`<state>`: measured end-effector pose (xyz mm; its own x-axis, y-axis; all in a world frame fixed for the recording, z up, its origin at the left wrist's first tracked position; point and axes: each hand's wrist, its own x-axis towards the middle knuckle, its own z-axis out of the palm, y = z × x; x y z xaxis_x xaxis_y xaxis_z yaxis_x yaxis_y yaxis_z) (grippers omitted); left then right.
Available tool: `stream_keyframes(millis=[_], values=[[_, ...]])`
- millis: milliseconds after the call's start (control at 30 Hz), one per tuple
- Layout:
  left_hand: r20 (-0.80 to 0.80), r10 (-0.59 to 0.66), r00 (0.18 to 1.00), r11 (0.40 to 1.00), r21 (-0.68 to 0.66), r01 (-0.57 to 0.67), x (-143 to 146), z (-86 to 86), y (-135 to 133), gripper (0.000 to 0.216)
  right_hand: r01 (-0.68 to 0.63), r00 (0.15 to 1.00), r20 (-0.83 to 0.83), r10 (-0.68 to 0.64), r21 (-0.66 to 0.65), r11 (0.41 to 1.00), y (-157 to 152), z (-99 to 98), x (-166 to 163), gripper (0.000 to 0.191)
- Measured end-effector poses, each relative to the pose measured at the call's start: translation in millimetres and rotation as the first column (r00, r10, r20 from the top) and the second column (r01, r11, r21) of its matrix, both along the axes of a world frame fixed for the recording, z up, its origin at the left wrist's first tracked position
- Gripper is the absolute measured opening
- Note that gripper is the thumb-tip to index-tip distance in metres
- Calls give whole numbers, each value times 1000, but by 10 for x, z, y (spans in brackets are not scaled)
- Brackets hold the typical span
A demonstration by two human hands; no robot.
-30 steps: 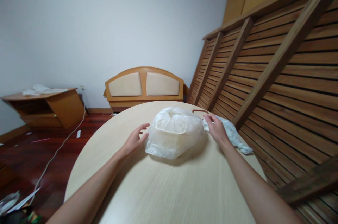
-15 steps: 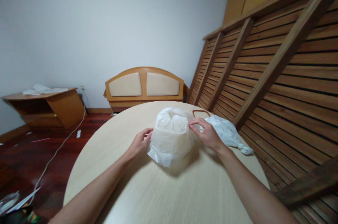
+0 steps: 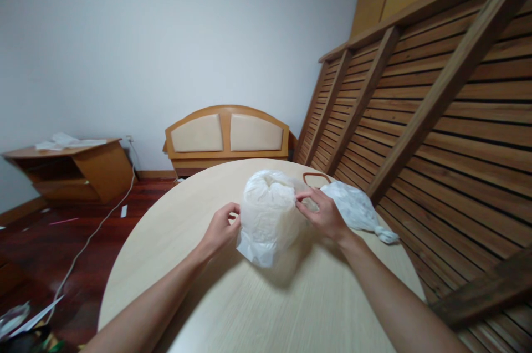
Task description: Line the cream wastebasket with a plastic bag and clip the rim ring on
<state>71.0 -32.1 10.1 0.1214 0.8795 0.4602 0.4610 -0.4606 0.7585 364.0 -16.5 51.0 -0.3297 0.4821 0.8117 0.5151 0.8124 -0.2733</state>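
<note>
A translucent white plastic bag (image 3: 268,214) with a pale round container inside sits near the far middle of the round light-wood table (image 3: 266,308). My left hand (image 3: 220,229) pinches the bag's left side, fingers closed on the plastic. My right hand (image 3: 325,213) grips the bag's right side near the top, fingers pinched on the film. The bag is bunched narrow between both hands.
A second knotted white plastic bag (image 3: 359,210) lies just right of my right hand, with a brown loop handle (image 3: 316,176) behind it. A slatted wooden frame (image 3: 436,120) leans along the right. A headboard (image 3: 226,136) and a low wooden cabinet (image 3: 70,170) stand by the wall.
Both hands moved inward from beside the bag and took hold of its sides. The bag is squeezed narrower and taller, and has shifted slightly toward me.
</note>
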Motion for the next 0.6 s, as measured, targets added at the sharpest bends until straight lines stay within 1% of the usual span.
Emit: stream_keyframes(millis=[100,200,300,400,433,500,567,600], values=[[-30,5,1000,1000,25,-4,-36,91,-39,9,-16,1000,3,16,9,1000,13,25,52,7],[-75,43,996,999,32,-41,-117,151,-48,6,-10,1000,22,10,-26,1000,31,51,142,5],[-228,104,968,994,-12,-110,-242,126,1,8,-5,999,43,8,-50,999,49,68,238,4],[-335,118,935,987,-63,-148,-344,57,65,11,3,997,80,0,-42,999,48,78,297,3],[-335,118,935,987,-65,-148,-358,42,76,13,4,996,91,-1,-33,999,39,82,299,5],[-290,124,949,990,-32,-139,-349,35,75,19,-6,994,109,7,-5,1000,5,98,271,21],[-219,123,968,992,42,-116,-300,58,46,26,-21,991,133,16,34,999,-45,119,202,38],[-191,118,974,991,83,-104,-266,75,26,28,-30,988,151,21,55,998,-71,130,159,42]])
